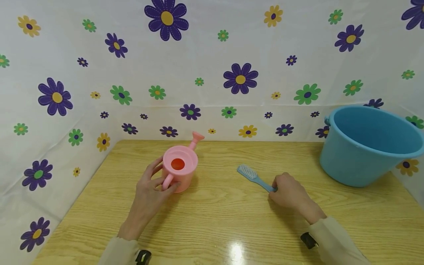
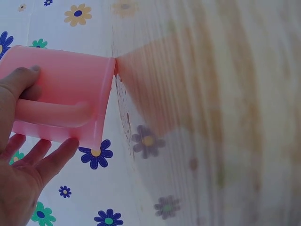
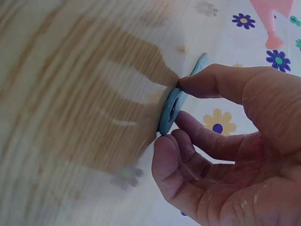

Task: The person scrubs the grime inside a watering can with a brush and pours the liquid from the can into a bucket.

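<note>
A pink toy watering can stands upright on the left part of the table, its spout pointing toward the back wall. My left hand holds it around the body at the handle side. In the left wrist view, the thumb presses on the can on one side of its handle, with fingers on the other side. To the right lies a blue brush with white bristles facing up. My right hand pinches its handle end, and in the right wrist view that handle sits between thumb and fingers, low at the tabletop.
A large blue bucket stands at the right rear of the wooden table. White cloth with printed flowers rises behind the table and along its sides.
</note>
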`<state>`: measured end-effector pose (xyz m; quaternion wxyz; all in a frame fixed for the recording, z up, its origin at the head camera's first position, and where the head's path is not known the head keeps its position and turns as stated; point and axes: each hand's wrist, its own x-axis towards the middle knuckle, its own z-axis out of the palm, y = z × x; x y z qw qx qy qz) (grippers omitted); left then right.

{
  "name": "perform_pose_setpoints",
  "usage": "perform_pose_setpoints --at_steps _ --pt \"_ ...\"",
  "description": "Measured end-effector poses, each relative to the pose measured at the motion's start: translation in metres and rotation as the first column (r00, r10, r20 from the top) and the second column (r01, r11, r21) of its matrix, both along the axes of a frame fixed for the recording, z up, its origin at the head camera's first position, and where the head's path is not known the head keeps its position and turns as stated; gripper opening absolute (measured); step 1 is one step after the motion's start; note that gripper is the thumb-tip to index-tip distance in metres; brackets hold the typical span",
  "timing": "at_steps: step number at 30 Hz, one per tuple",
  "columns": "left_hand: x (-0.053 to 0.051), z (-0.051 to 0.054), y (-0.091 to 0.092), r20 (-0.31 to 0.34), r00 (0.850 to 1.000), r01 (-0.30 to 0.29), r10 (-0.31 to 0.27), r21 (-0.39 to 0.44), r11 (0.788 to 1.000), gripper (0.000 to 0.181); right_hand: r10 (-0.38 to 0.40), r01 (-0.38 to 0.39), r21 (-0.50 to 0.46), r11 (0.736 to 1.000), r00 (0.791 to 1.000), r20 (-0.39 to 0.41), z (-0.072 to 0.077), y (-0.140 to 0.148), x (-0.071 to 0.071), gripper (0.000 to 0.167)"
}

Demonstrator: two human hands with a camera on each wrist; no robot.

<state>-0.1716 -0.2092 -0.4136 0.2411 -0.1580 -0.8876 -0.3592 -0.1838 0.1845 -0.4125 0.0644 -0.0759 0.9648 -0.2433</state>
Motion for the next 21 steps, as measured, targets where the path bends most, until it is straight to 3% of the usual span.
perform_pose_setpoints --at_steps 13,21 --pt "0.0009 0.0005 0.0007 0.017 1.0 -0.007 0.007 0.007 1.0 0.031 -0.044 0.044 -0.011 0.999 0.998 -0.034 -0.0014 0.0017 0.0021 0.023" --pt "-0.0001 -0.0039 -0.0002 -0.031 0.999 0.021 -0.02 0.026 0.999 0.032 -0.01 0.007 -0.035 0.999 0.995 -0.094 -0.0029 0.0029 0.0054 0.017"
